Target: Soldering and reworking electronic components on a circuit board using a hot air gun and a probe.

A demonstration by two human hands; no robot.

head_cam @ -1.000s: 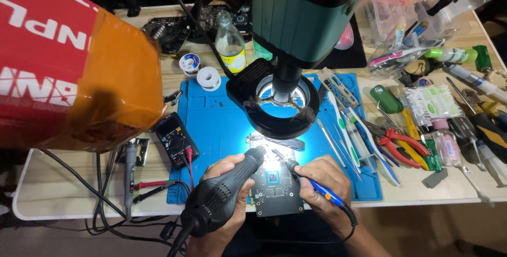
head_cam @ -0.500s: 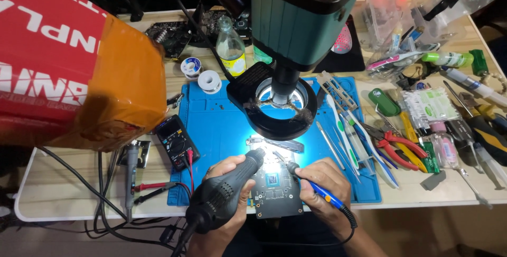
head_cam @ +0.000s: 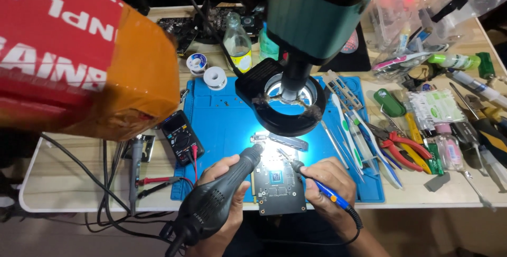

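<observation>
My left hand (head_cam: 224, 175) grips a black hot-air handpiece (head_cam: 216, 199), its metal nozzle pointing up-right over a dark circuit board (head_cam: 278, 186) with a square chip. My right hand (head_cam: 327, 180) holds a blue-handled soldering iron (head_cam: 319, 186), its tip touching the board's upper edge. The board lies at the front edge of a blue work mat (head_cam: 227, 125), brightly lit from above. A green microscope head (head_cam: 317, 14) with a black ring light (head_cam: 288, 104) hangs over the mat.
A black multimeter (head_cam: 182, 136) with red leads sits left of the mat. Solder spools (head_cam: 214, 77) and a glass bottle (head_cam: 237, 43) stand behind. Tweezers, red pliers (head_cam: 401, 146), screwdrivers and small bottles crowd the right side. A red-and-orange box (head_cam: 79, 56) blocks the left.
Both hands keep their grip on their tools over the board. The view has shifted slightly; the nozzle and iron tip stay near the board's top edge.
</observation>
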